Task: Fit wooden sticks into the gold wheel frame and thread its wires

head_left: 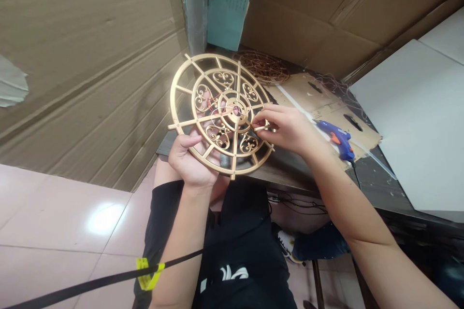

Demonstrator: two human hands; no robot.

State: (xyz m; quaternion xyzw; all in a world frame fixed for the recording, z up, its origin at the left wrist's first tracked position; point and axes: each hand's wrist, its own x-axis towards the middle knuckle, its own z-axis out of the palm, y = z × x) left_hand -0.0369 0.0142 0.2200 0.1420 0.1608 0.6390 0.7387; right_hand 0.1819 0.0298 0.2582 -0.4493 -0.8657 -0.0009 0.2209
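Note:
I hold a round gold openwork frame (pixel 221 111) with scroll patterns and spokes up in front of me, tilted toward the camera. My left hand (pixel 190 161) grips its lower rim, thumb on the front and fingers behind. My right hand (pixel 284 128) is closed in a pinch on a thin pale stick (pixel 261 128) at the frame's right side, close to the hub. Thin wire loops around the hub (pixel 235 108).
A blue glue gun (pixel 337 137) lies on a cardboard sheet (pixel 319 101) on the dark table. A second coppery round frame (pixel 264 66) lies flat further back. White boards (pixel 416 120) cover the right; cardboard walls stand left and behind. A black strap crosses my lap.

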